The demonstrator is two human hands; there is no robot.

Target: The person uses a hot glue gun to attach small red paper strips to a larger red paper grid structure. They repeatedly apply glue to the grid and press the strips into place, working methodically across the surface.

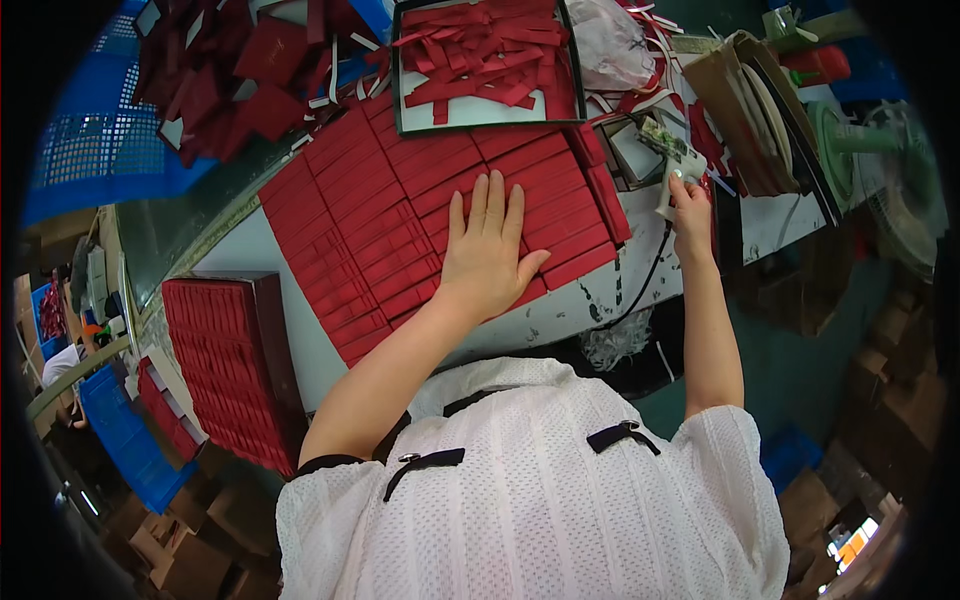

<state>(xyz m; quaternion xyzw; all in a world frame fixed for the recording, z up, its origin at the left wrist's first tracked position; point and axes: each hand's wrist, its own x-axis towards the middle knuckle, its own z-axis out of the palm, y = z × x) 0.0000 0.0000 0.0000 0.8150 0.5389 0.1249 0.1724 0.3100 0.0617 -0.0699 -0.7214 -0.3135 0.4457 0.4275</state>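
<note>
My left hand point(487, 262) lies flat with fingers spread on rows of narrow red boxes point(345, 190) packed side by side on the table. My right hand point(690, 215) is closed around the handle of a white glue gun point(684, 156), held at the right of the rows. A dark cord point(650, 275) runs down from the gun across the table edge. Below the gun's nose is a small open box point(632, 158), partly hidden. Beyond the rows, a black-rimmed tray point(490, 128) holds a heap of red ribbon strips point(490, 55).
A dark tray filled with red boxes point(220, 360) stands at the table's left edge. Red box pieces point(250, 80) pile up by a blue crate point(95, 150). On the right are an upright cardboard box point(730, 105) and a green fan point(840, 140). A clear plastic bag point(605, 45) lies at the back.
</note>
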